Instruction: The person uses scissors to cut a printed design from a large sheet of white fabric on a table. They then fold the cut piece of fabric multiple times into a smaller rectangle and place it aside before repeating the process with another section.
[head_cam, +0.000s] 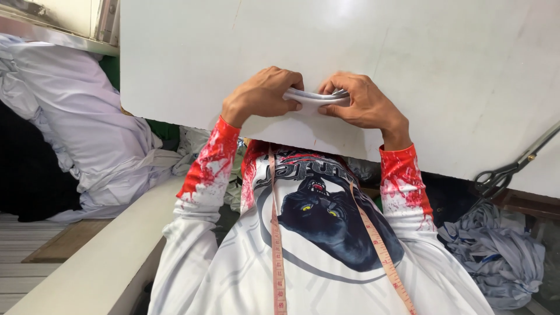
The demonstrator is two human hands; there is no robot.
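White folded cloth point(315, 98) is pinched tight by the left hand point(262, 93) and right hand point(361, 105) on a white table point(437, 52). Scissors point(507, 169) are seen at its edge.

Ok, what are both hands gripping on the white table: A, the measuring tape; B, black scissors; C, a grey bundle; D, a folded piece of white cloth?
D: the left hand and right hand pinch a folded piece of white cloth between them; the scissors lie apart at the table's edge.
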